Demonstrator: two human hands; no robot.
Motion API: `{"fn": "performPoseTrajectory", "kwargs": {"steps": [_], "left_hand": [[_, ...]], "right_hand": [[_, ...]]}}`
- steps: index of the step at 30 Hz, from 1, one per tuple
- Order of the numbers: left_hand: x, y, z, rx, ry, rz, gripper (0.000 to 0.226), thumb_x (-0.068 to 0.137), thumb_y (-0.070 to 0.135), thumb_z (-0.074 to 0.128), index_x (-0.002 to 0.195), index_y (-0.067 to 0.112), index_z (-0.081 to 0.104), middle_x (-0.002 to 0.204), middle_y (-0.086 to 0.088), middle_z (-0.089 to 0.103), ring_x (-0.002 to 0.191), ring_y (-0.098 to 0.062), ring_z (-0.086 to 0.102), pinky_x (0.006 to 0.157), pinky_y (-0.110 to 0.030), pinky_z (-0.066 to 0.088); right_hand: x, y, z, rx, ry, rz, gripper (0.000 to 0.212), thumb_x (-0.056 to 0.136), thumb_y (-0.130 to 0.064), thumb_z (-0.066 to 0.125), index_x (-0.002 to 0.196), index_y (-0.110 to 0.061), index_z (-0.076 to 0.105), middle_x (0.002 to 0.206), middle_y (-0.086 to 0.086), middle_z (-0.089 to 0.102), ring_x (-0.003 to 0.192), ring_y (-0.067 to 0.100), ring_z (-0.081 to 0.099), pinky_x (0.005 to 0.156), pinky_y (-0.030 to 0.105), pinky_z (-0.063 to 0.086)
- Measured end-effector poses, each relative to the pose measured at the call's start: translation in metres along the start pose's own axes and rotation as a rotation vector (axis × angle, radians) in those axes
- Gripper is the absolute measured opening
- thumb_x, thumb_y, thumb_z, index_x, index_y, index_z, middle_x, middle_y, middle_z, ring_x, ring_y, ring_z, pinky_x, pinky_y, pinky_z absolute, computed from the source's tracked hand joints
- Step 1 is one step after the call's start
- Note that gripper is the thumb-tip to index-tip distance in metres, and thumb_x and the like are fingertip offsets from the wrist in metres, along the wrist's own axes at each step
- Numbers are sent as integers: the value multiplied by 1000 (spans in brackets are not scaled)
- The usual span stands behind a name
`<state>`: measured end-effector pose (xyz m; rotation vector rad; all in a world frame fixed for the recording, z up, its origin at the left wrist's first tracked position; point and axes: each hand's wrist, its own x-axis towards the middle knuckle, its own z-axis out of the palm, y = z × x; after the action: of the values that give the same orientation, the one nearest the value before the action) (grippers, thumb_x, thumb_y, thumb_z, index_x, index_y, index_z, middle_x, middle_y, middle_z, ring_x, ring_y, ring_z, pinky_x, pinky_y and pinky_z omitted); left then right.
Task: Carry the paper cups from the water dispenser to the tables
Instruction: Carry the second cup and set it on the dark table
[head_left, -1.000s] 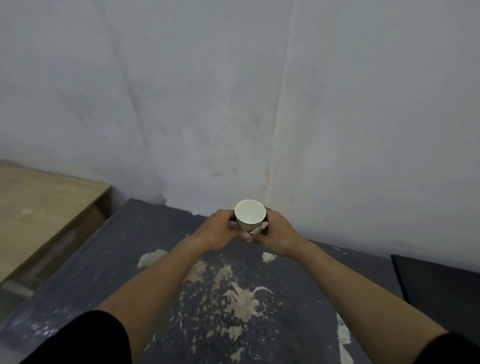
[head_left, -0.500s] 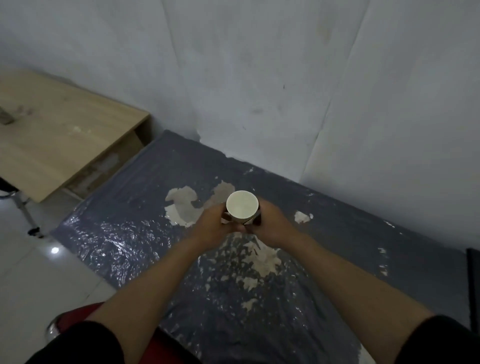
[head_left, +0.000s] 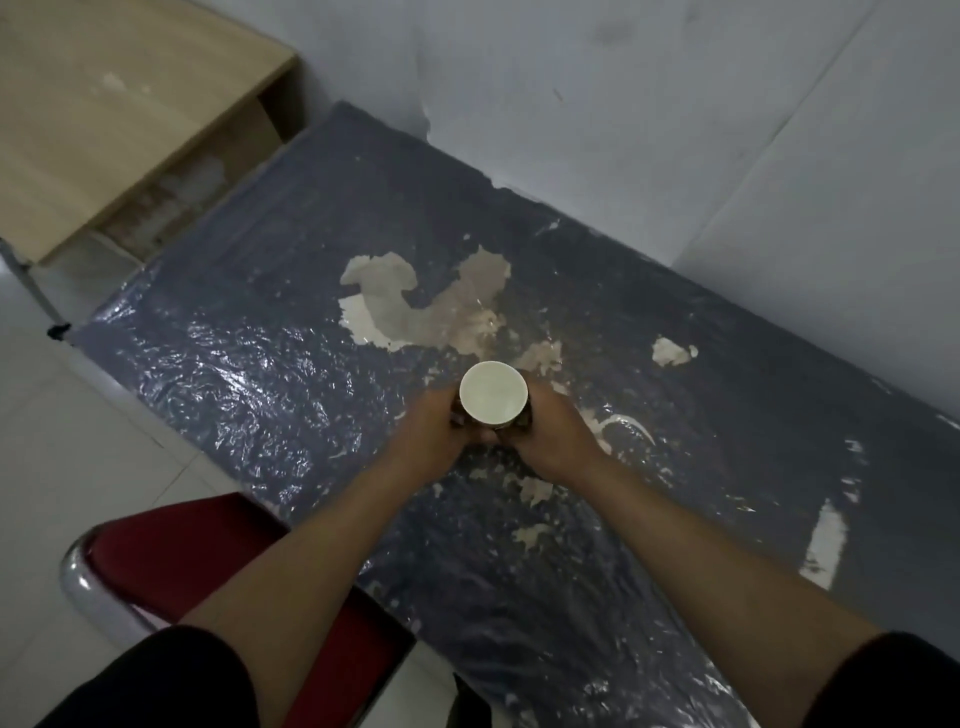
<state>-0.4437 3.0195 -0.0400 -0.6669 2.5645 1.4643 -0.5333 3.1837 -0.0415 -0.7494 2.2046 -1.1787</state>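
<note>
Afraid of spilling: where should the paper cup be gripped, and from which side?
The paper cup is upright, mouth up: probably grip its side wall below the rim, from both sides, as the left hand and right hand do.

Sides of cup (head_left: 494, 399) mostly hidden by grip of left hand (head_left: 431, 441) and right hand (head_left: 558, 439); base unseen, contact with surface (head_left: 260, 364) unclear. Top-left, wooden desk (head_left: 104, 130) cut off. Part of red chair (head_left: 208, 551) behind left forearm (head_left: 311, 582).
</note>
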Motion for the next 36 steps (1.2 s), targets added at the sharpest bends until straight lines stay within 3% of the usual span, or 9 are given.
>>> {"fn": "performPoseTrajectory", "kwargs": {"steps": [2,4,9,13,16,20,23,26,36], "left_hand": [[0,-10,5,-29,-6,-12,56,65,18,90,117,19,67,100,4,73,92,-12,66,80,-22,51],[-1,-16,10,-44,15,-3,58,60,30,86,114,31,65,108,-1,74,96,-20,66,81,-33,51],[1,-22,12,-48,23,27,66,54,48,76,114,52,48,101,19,65,92,-8,62,72,-17,44],[1,-23,7,-74,-29,21,75,55,35,90,121,46,56,110,17,67,101,-10,62,87,-31,51],[-4,-17,-2,-103,-114,13,87,48,40,94,122,56,49,118,24,64,112,-7,61,98,-35,50],[-17,-13,-29,23,-270,-43,128,51,34,99,153,31,21,138,11,55,121,-13,56,98,-30,48],[-29,-1,-59,99,-357,-104,140,45,49,97,153,38,10,132,21,54,125,-15,54,92,-18,42],[-34,25,-86,196,-396,-133,155,35,69,90,156,36,-1,154,4,41,139,-22,43,110,-34,37],[-56,105,-146,348,-424,-89,151,39,76,87,154,41,-5,162,5,27,145,-21,32,116,-41,28]], "right_hand": [[0,5,6,-15,-12,9,74,74,-22,94,139,-20,59,123,-14,66,105,-7,55,82,0,39],[1,7,11,-23,-19,20,74,73,-26,95,139,-22,61,130,-8,70,112,5,61,87,13,45],[1,9,14,-23,2,19,73,72,-27,94,137,-26,62,129,-8,71,110,6,62,86,14,45],[2,5,10,-48,-24,16,72,75,-18,89,140,-23,59,133,-4,68,116,10,61,90,12,45],[-1,-1,1,-50,-68,15,79,71,-20,91,141,-24,55,135,-6,66,116,9,60,92,16,46],[-7,-11,-23,-104,-217,80,94,70,-20,94,150,-24,45,141,-6,61,125,12,59,97,20,48],[-9,-26,-48,-228,-319,134,100,70,-26,96,154,-27,42,147,-4,59,132,16,56,99,23,44],[-9,-52,-76,-356,-385,156,115,64,-41,99,158,-28,34,157,0,49,141,22,49,110,32,41],[-9,-150,-116,-585,-433,86,120,69,-56,92,163,-31,22,170,-4,29,154,22,32,126,41,27]]}}
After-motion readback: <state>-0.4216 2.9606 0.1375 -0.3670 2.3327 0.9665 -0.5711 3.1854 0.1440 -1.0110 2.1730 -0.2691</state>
